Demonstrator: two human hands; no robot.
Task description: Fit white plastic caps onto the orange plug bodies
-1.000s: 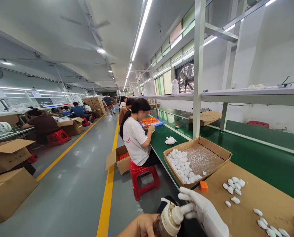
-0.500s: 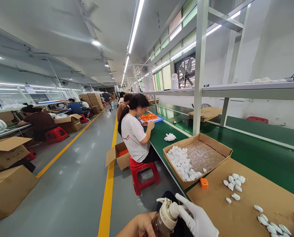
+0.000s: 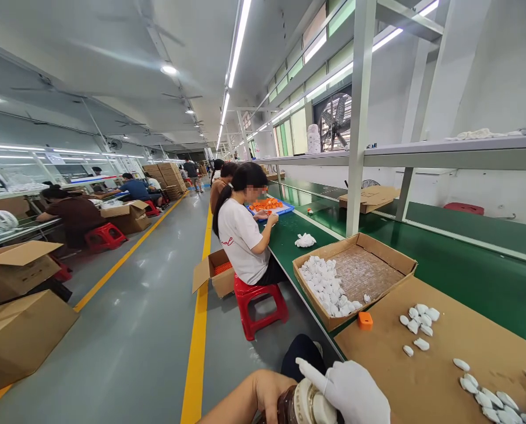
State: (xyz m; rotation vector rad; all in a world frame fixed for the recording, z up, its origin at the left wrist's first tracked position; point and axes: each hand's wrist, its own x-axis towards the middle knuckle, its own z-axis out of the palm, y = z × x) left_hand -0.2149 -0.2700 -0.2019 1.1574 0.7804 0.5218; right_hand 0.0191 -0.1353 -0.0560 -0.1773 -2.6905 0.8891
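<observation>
My bare left hand (image 3: 272, 390) is wrapped round a water bottle (image 3: 308, 406) with a brown see-through body and a cream lid. The bottle tilts toward me at the bottom edge of the view, and its lower part is cut off. Against the lid's right side is my right hand (image 3: 358, 393) in a white glove. Its index finger stretches out past the top of the lid, while the other fingers curl at the lid and are partly hidden.
A cardboard tray (image 3: 373, 265) of small white pieces stands on the green bench (image 3: 439, 259). Beside it are an orange part (image 3: 365, 320) and loose white pieces (image 3: 422, 318) on a cardboard sheet (image 3: 390, 353). A co-worker (image 3: 240, 235) sits ahead on a red stool (image 3: 263, 306).
The bottle has dropped lower and tipped toward me, so its lid top faces the camera. My gloved hand has moved from the spout to the lid's side.
</observation>
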